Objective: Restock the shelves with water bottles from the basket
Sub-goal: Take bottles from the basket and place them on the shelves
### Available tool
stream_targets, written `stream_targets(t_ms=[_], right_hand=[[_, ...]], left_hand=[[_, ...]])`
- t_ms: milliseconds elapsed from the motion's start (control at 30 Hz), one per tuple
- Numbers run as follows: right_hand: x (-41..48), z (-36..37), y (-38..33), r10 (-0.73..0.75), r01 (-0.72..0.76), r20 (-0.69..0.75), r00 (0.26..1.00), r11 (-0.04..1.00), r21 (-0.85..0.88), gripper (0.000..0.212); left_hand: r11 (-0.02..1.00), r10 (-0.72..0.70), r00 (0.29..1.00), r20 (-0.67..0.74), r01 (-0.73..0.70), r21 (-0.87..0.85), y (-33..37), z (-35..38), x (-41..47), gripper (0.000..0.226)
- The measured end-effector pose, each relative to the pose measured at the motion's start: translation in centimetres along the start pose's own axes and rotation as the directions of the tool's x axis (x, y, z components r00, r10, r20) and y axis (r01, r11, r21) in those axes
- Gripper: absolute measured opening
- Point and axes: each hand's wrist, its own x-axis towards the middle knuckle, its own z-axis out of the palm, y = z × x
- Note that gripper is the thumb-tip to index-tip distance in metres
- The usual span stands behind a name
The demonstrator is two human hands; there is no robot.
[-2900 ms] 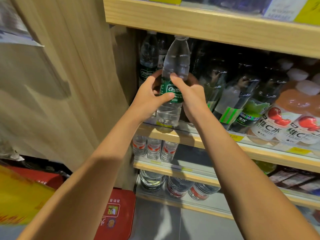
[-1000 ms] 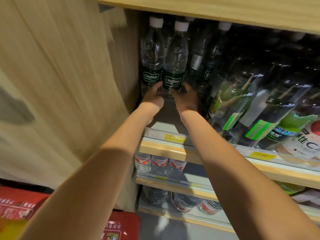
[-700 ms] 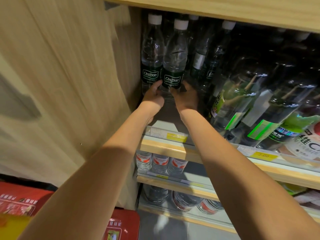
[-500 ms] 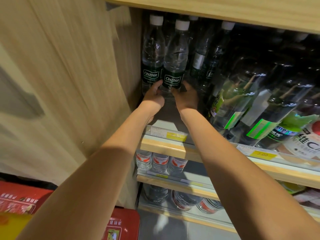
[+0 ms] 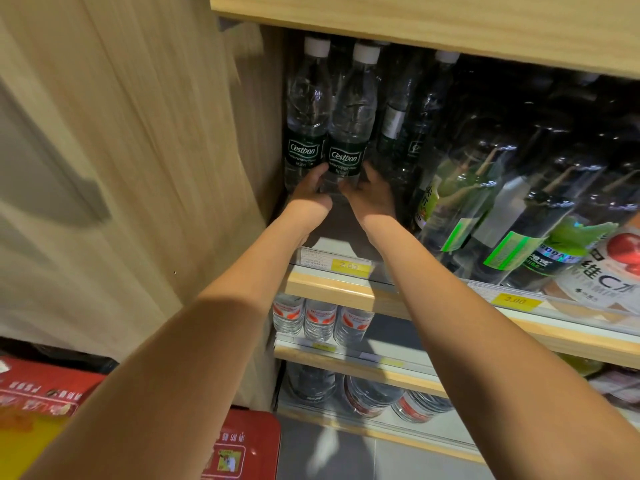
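Red tin (image 5: pixel 242 445) lies nearest, far below the grip, beside grey floor tiles (image 5: pixel 346 455). Pale wood panelling (image 5: pixel 156 168) walls in the left side. Under the grip run two lower shelves: the bottom one holds three big bottles (image 5: pixel 367 393), the next three small red-labelled bottles (image 5: pixel 320 318). Just beneath the wrists the wooden shelf edge (image 5: pixel 329 289) carries two yellow price tags (image 5: pixel 349 266). On that shelf the left hand (image 5: pixel 310 194) and right hand (image 5: pixel 372 199) curl round the foot of one upright water bottle (image 5: pixel 351 123), clasping it below its dark green label. A second white-capped bottle (image 5: pixel 306 116) stands just beside it on the left; right of the grip stand green-labelled soda bottles (image 5: pixel 512 244), too crowded to count. Farther back, one more white cap (image 5: pixel 446 57) shows in the dark.
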Motion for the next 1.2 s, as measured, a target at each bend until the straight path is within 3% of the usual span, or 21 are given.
stream_targets(t_ms=[467,567,667,767,900,1000,1100,1200], right_hand=[[-0.4,-0.3,-0.2,-0.002,0.002,0.016,1.0,1.0,0.016,0.054],[-0.4,-0.3,0.0,-0.016,0.016,0.019,1.0,1.0,-0.004,0.048],[-0.7,-0.5,0.0,-0.024,0.025,0.03,0.999,0.998,-0.049,0.042],[-0.9,-0.7,0.1,-0.004,0.009,0.025,1.0,0.981,-0.194,0.03],[-2.7,-1.2,0.1,-0.018,0.033,0.039,0.999,0.904,-0.427,0.035],[-5.2,-1.9,-0.8,-0.045,0.079,0.072,0.996,0.792,-0.605,0.043],[-7.9,-2.3,-2.1,-0.094,0.175,0.15,0.984,0.618,-0.766,0.045],[-10.4,-2.9,-3.0,-0.159,0.281,0.232,0.96,0.511,-0.812,0.048]], left_hand=[[0.998,0.009,1.0,-0.028,-0.007,0.056,0.3,0.1,-0.1,0.072],[0.997,0.024,0.999,-0.041,-0.021,0.068,0.4,0.2,0.0,0.068],[0.991,0.054,0.997,-0.056,-0.047,0.125,0.5,0.0,-0.3,0.058],[0.949,0.126,0.988,-0.085,-0.095,0.302,0.3,-0.3,-1.0,0.051],[0.784,0.176,0.973,-0.15,-0.046,0.619,0.9,-1.1,-3.0,0.051],[0.555,0.238,0.963,-0.128,-0.027,0.832,1.6,-1.8,-5.4,0.047],[0.299,0.298,0.954,-0.039,-0.054,0.953,1.9,-2.0,-7.6,0.03],[0.169,0.33,0.942,0.058,-0.12,0.978,1.8,-2.4,-9.9,0.036]])
